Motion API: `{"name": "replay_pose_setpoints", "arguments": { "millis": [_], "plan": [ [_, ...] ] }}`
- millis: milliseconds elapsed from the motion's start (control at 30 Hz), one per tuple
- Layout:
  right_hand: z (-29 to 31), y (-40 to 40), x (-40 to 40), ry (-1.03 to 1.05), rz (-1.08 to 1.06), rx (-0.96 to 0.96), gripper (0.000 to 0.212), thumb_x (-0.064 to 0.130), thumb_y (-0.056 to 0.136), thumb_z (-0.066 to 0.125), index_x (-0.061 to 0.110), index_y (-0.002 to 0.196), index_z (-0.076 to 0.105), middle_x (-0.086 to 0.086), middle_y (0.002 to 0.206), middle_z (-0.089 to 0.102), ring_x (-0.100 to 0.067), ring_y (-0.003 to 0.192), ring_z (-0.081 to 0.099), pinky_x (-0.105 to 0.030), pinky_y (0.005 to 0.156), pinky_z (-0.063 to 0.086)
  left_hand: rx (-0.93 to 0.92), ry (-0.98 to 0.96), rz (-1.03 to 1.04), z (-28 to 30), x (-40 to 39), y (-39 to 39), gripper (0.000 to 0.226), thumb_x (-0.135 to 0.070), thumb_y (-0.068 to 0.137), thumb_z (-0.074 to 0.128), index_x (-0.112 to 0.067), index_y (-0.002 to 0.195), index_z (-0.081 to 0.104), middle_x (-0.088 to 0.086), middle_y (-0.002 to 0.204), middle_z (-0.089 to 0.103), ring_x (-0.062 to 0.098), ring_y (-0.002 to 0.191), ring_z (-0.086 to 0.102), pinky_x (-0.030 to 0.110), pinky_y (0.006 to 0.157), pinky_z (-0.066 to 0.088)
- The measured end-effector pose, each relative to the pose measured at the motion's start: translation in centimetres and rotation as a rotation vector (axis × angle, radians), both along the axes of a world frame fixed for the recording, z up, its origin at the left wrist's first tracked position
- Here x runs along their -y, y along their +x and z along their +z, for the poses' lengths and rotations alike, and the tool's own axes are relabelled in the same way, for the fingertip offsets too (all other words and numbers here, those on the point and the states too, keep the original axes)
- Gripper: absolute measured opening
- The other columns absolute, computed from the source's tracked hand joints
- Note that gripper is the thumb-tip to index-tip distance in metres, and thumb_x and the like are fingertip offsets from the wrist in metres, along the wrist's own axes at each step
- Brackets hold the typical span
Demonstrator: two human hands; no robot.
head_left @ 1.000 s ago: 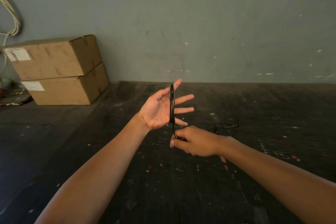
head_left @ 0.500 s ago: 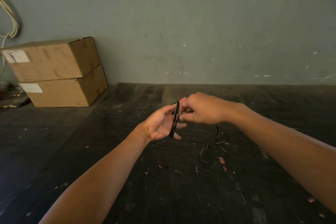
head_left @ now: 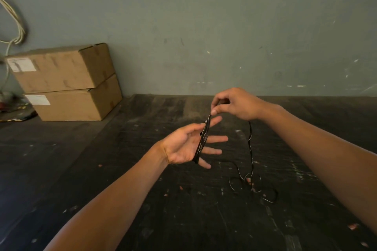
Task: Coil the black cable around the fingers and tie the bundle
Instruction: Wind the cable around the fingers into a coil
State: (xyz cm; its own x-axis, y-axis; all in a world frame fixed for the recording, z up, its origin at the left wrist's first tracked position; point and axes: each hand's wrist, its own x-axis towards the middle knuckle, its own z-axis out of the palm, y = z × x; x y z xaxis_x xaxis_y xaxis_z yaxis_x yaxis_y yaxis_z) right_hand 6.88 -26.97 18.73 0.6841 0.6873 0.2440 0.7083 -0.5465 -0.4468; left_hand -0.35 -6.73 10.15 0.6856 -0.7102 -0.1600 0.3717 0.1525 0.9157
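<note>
Your left hand [head_left: 184, 145] is held palm up with fingers spread, its grip wide open, and several turns of the cable [head_left: 203, 140] are looped around those fingers. Your right hand [head_left: 236, 104] pinches the cable just above the left fingertips, thumb and forefinger closed on it. The rest hangs from that hand to loose loops on the dark worktop [head_left: 142, 199].
</note>
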Motion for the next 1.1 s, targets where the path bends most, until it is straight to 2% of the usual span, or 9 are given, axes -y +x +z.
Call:
{"name": "replay_pose_setpoints", "arguments": {
  "millis": [100,200,333,500,667,833,933,1000,1100],
  "plan": [
    [-1.7,0.6,0.7,0.071,-0.003,-0.128,0.010,0.027,0.093,0.063,0.026,0.095,0.072,0.008,0.081,0.072,-0.005,0.066,0.063,-0.024,0.064,0.047,-0.004,-0.061,-0.075,0.8,0.0,-0.4,0.048,-0.045,0.099,0.040,-0.048,0.147,0.040,0.013,0.159,0.036,0.045,0.143,0.033,0.074,0.103,0.026],
    [-3.8,0.7,1.4,0.135,-0.077,-0.229,0.016,0.027,0.097,0.053,0.036,0.094,0.067,0.014,0.067,0.069,-0.010,0.053,0.052,-0.026,0.053,0.045,0.034,-0.101,-0.162,1.5,0.1,-0.8,0.051,-0.044,0.100,0.040,-0.046,0.150,0.034,0.015,0.160,0.033,0.047,0.145,0.028,0.071,0.101,0.029],
    [-8.0,-0.4,1.1,0.160,-0.072,-0.377,0.019,0.015,0.100,0.050,0.019,0.101,0.068,0.001,0.081,0.070,-0.029,0.064,0.057,-0.048,0.064,0.053,0.068,-0.208,-0.198,2.7,0.5,-0.8,0.050,-0.042,0.101,0.037,-0.044,0.151,0.033,0.016,0.161,0.028,0.049,0.145,0.021,0.075,0.101,0.023],
    [-11.8,-3.0,-0.9,0.158,-0.012,-0.474,0.020,0.020,0.104,0.041,0.025,0.099,0.061,0.004,0.072,0.059,-0.008,0.051,0.053,-0.026,0.049,0.050,0.058,-0.263,-0.181,3.1,1.4,-0.1,0.050,-0.041,0.103,0.030,-0.043,0.153,0.030,0.018,0.163,0.021,0.052,0.145,0.017,0.075,0.100,0.024],
    [-12.9,-5.1,-2.0,0.145,0.051,-0.544,0.021,0.035,0.103,0.041,0.032,0.107,0.062,0.002,0.066,0.047,-0.012,0.059,0.048,-0.033,0.060,0.054,0.045,-0.291,-0.161,2.7,1.5,0.6,0.049,-0.042,0.104,0.029,-0.043,0.153,0.029,0.018,0.164,0.020,0.053,0.146,0.013,0.075,0.102,0.021],
    [-13.6,-7.8,-2.7,0.026,0.115,-0.526,0.026,0.039,0.103,0.036,0.031,0.115,0.059,-0.002,0.069,0.049,-0.013,0.059,0.049,-0.031,0.060,0.052,0.032,-0.273,-0.089,3.1,0.8,1.3,0.049,-0.042,0.103,0.033,-0.043,0.152,0.034,0.018,0.162,0.026,0.052,0.145,0.021,0.076,0.100,0.023],
    [-12.3,-8.6,-2.8,-0.032,0.184,-0.437,0.027,0.031,0.104,0.039,0.022,0.120,0.059,0.024,0.068,0.063,0.009,0.057,0.057,-0.009,0.056,0.046,0.026,-0.257,-0.042,2.9,0.4,1.6,0.049,-0.042,0.102,0.033,-0.044,0.152,0.032,0.017,0.162,0.027,0.052,0.144,0.024,0.077,0.099,0.024],
    [-11.2,-8.9,-2.8,-0.091,0.226,-0.394,0.027,0.028,0.104,0.041,0.017,0.121,0.059,0.042,0.068,0.058,0.018,0.059,0.056,-0.002,0.055,0.043,0.023,-0.260,-0.024,2.7,0.2,1.7,0.050,-0.042,0.102,0.035,-0.045,0.151,0.034,0.017,0.162,0.027,0.052,0.144,0.025,0.077,0.099,0.024],
    [-9.2,-9.4,-2.8,-0.153,0.266,-0.375,0.026,0.031,0.102,0.045,0.019,0.120,0.060,0.016,0.071,0.060,0.009,0.054,0.058,-0.011,0.051,0.049,0.001,-0.265,-0.003,2.3,0.0,1.8,0.048,-0.043,0.102,0.035,-0.045,0.150,0.036,0.017,0.162,0.028,0.052,0.144,0.025,0.077,0.098,0.026]
  ]
}}
